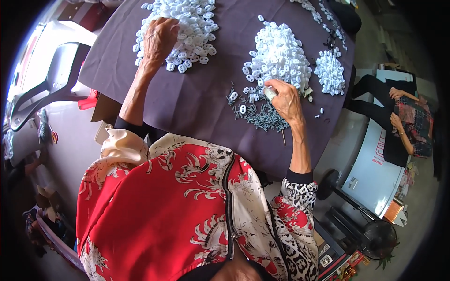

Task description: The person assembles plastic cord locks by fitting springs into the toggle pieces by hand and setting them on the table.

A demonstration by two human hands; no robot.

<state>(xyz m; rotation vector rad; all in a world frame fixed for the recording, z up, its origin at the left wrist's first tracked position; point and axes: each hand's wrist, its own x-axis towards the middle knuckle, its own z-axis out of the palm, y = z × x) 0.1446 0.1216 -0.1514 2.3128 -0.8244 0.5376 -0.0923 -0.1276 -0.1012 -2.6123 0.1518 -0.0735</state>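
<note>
My left hand [159,40] is at the large left heap of white plastic pieces with two holes [192,42], its fingers curled in against the pieces. Whatever those fingers grip is hidden. On the right, my right hand [287,100] bends closed at the near edge of a second white heap [279,51]. A pale wrap [270,93] covers one of its fingertips. What is pinched there cannot be made out. Just below and left of this hand lie many small dark screws [262,116], with a few white pieces [243,109] among them.
A dark cloth covers the table [211,98]. A smaller white heap [330,72] lies near its right edge, with more pieces strewn behind. One thin stick [283,137] lies by the screws. A seated person [408,117] is at the right. A plastic chair [56,84] stands left.
</note>
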